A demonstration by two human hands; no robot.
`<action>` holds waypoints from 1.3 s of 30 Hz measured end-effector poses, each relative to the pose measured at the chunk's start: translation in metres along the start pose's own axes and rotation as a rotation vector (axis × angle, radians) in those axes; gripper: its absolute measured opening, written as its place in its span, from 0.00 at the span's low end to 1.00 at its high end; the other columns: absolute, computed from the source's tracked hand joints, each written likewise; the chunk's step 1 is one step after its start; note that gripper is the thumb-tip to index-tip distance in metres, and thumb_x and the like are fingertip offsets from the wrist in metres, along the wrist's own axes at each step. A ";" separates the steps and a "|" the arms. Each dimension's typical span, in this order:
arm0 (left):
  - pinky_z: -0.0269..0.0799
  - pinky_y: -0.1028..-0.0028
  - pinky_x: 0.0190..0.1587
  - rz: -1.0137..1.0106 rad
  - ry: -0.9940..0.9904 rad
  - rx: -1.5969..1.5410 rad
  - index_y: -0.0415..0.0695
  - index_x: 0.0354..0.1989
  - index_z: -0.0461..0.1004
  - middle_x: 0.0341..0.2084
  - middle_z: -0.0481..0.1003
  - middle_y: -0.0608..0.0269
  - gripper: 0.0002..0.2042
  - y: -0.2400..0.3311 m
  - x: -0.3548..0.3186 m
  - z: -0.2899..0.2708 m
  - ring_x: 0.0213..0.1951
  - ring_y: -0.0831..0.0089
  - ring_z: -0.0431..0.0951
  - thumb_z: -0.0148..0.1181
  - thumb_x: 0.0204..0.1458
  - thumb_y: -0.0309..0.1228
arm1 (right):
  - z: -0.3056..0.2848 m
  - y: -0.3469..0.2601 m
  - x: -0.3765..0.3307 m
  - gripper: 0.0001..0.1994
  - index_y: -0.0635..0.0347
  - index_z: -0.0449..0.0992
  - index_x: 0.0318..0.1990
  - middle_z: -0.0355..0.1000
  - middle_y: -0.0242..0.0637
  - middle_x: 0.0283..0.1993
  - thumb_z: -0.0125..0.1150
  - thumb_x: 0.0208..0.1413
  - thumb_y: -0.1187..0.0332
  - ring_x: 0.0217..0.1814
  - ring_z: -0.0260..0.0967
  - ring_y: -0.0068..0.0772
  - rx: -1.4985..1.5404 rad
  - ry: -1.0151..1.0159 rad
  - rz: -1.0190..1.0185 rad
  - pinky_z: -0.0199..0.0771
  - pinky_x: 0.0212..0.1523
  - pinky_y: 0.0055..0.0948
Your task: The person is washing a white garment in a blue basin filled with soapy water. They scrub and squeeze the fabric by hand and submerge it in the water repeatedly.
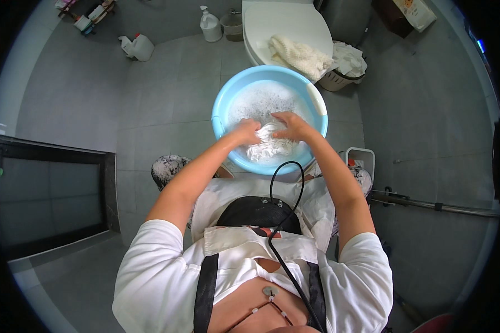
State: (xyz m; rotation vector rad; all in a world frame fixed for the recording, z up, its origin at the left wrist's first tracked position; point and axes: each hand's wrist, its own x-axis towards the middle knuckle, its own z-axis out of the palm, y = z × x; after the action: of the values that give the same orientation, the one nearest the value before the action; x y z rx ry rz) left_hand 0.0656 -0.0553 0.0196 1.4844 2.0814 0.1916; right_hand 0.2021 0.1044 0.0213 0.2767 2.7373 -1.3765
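A person seated on a tiled bathroom floor [166,100] works a wet white cloth [269,145] in a light blue plastic basin [222,108] filled with soapy, foaming water [261,102]; the basin stands on the floor just in front of the person's knees. The left hand [245,132] is curled tight around the left end of the cloth, fingers closed on the bunched fabric, while the right hand [291,125] lies over the cloth's upper right part with fingers bent and spread, pressing down on it, the two hands close together above the near half of the basin. The cloth sits crumpled at the near side of the basin, half out of the suds. Beyond the basin stands a white toilet [283,22] with its lid down, a cream knitted cloth [300,55] draped over its front edge, and just beside it on the right a small basket [339,80] holding white laundry. A white pump bottle [209,25] stands near the toilet's left, and a white jug [139,47] lies farther left on the tiles. A black cable [286,183] loops up from the person's chest toward the basin's near rim
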 end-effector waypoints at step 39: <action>0.64 0.65 0.44 -0.341 0.042 -0.497 0.39 0.35 0.71 0.36 0.70 0.45 0.12 0.004 0.040 0.009 0.40 0.56 0.70 0.49 0.43 0.31 | 0.041 0.049 0.041 0.14 0.59 0.70 0.42 0.65 0.45 0.47 0.48 0.46 0.68 0.50 0.63 0.41 -0.717 -0.117 0.287 0.65 0.45 0.36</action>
State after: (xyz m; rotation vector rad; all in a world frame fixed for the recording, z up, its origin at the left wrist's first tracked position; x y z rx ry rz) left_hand 0.0645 -0.0199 -0.0007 0.8279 2.0824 0.5614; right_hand 0.1700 0.1057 -0.0471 0.4833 2.7322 -0.2929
